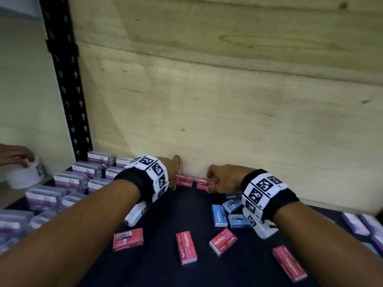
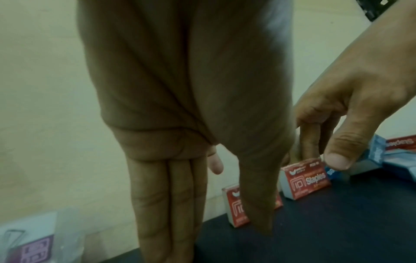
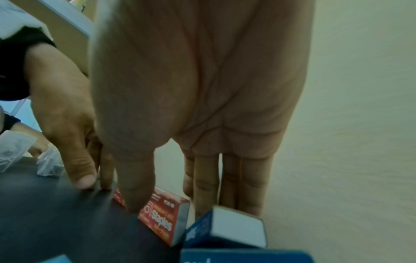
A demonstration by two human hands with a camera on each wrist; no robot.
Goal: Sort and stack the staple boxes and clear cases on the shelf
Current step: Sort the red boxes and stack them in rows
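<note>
Two red staple boxes stand on edge against the wooden back panel [image 1: 228,100] of the dark shelf [image 1: 161,214]. My left hand [image 1: 175,175] is at the left one [image 1: 184,181]; its fingers are straight and its thumb [image 2: 258,204] lies across the box's front [image 2: 234,211]. My right hand [image 1: 209,182] pinches the right box [image 1: 204,184], with the thumb [image 3: 135,195] on its front face [image 3: 162,220] and the fingers [image 3: 207,186] behind it. Several red boxes [image 1: 186,247] lie loose in front. Blue boxes [image 1: 219,215] sit by my right wrist.
Clear cases with purple labels [image 1: 70,180] stand in rows at the left, and more [image 1: 356,222] lie at the far right. Another person's hand [image 1: 16,156] holds a white tub [image 1: 27,172] beyond the black shelf upright [image 1: 68,79].
</note>
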